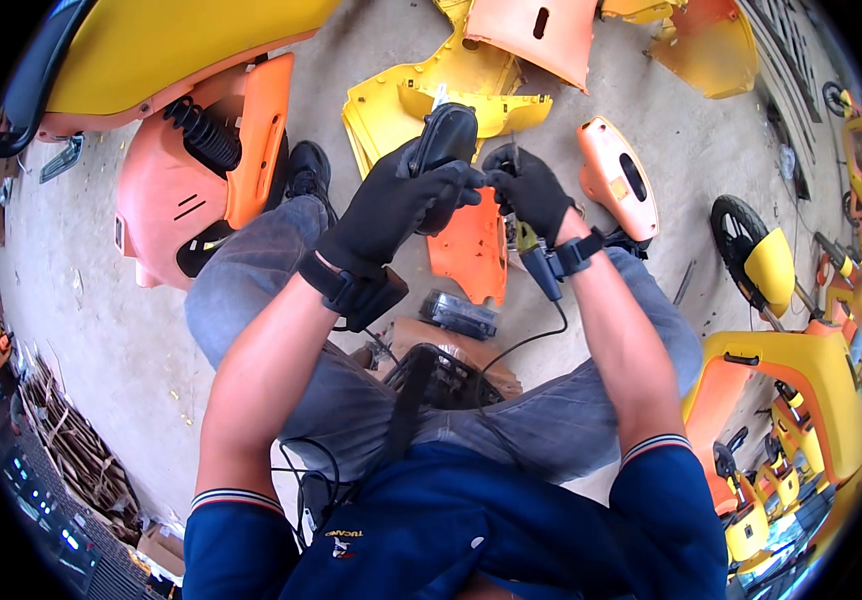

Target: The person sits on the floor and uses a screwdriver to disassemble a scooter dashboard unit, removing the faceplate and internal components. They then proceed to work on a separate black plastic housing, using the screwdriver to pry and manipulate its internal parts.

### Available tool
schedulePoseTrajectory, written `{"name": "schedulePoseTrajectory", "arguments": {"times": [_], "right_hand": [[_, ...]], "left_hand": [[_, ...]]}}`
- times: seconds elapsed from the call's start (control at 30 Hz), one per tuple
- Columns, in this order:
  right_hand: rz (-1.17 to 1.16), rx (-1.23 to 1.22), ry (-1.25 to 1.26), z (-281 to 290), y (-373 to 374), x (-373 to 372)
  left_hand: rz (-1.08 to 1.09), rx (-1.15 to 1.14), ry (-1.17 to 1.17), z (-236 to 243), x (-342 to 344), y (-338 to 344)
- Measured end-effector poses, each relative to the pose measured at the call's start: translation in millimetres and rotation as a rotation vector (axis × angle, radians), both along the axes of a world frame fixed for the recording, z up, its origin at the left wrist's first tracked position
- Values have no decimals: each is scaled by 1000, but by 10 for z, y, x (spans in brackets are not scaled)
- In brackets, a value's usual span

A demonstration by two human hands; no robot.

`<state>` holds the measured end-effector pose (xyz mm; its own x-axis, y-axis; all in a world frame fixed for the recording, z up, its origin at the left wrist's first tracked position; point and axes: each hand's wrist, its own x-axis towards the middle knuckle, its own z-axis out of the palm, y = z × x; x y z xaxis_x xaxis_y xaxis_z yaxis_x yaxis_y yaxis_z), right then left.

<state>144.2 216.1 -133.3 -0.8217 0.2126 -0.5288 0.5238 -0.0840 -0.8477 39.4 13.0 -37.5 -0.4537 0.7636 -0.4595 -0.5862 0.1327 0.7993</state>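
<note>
My left hand (383, 205) is closed around a black oval housing (448, 137) with a smooth rounded shell. Its exact kind does not show. Just to the right, my right hand (534, 190) is closed, its fingertips close to the left hand's fingers. A yellow-green handle (525, 237) sticks out below the right palm and a thin dark shaft shows above the fingers, like a screwdriver. Both hands wear black gloves. Under them on the floor lie an orange panel (469, 262) and a clear-and-dark lamp unit (459, 314).
Yellow panels (379, 105) and a pink-orange cover (541, 35) lie ahead. An orange oval cover (619, 180) rests to the right. An orange scooter body with a black spring (206, 135) stands left. At right are a wheel (739, 245) and yellow scooters (831, 400). Cables hang from my wrists.
</note>
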Motion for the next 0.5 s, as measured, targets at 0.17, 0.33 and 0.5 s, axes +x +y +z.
{"name": "schedulePoseTrajectory", "arguments": {"times": [0.17, 0.33, 0.5], "right_hand": [[-56, -27, 185, 1014, 89, 149], [-201, -43, 203, 1372, -3, 491], [-184, 22, 238, 1247, -23, 483]], "left_hand": [[-45, -55, -1, 148, 45, 36], [-241, -68, 35, 150, 107, 66], [-341, -48, 50, 74, 212, 128]]}}
